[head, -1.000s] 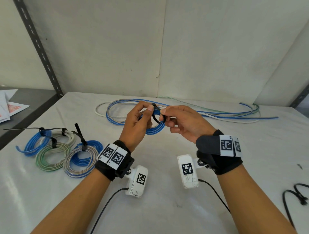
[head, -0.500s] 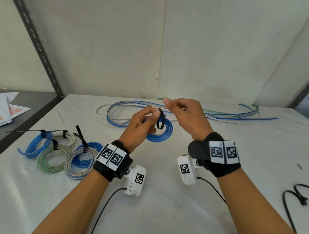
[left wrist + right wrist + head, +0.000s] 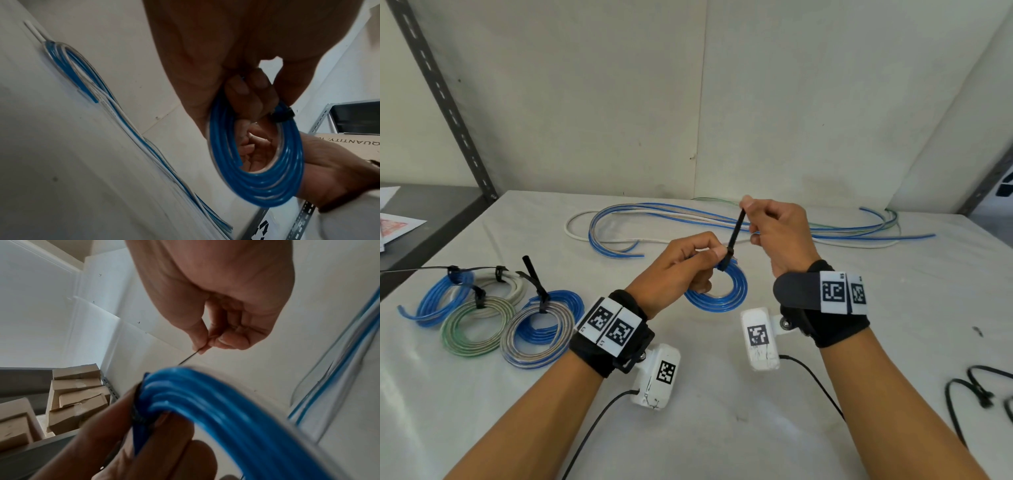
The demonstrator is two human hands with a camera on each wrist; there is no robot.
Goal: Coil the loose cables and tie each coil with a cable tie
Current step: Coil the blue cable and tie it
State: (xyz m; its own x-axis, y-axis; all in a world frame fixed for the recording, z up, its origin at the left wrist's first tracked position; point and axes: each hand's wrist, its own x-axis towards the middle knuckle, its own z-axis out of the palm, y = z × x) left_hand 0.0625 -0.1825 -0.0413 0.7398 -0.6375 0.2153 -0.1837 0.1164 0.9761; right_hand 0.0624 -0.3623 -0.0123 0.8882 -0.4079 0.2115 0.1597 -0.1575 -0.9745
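Left hand [image 3: 681, 267] pinching blue cable coil [image 3: 726, 294] at the tie head, held above white table [image 3: 722, 394]; right hand [image 3: 774, 233] pinching black cable tie [image 3: 736, 231] tail, taut, angled up; tied coils [image 3: 493, 315] left; loose cables [image 3: 722, 222] behind.

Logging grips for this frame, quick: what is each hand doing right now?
Left hand: closed, gripping the blue coil at the tie's head.
Right hand: closed, pinching the black cable tie tail, stretched taut.
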